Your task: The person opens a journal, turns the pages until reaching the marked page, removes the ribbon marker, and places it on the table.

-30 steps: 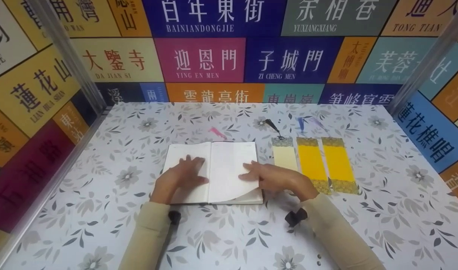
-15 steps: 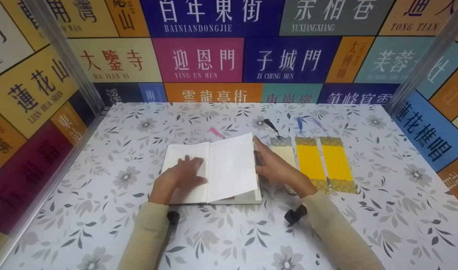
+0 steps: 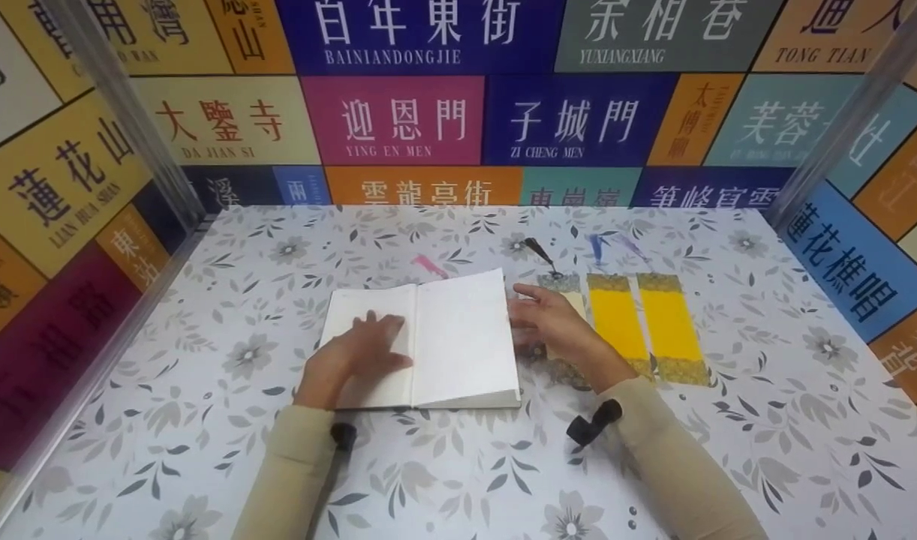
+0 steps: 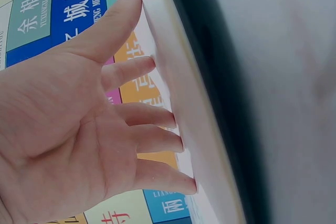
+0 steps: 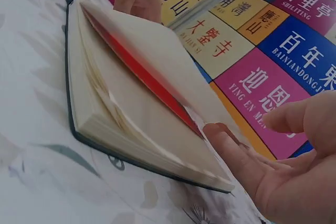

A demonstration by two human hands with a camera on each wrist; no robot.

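A notebook is lying open mid-table as the left hand is pressing flat-fingered on its left page. The right hand, lifting a page a second ago, is now hovering empty and loose over the cream bookmark, the page settling flat. A red bookmark inside is showing only from the right wrist; the cream one is half hidden.
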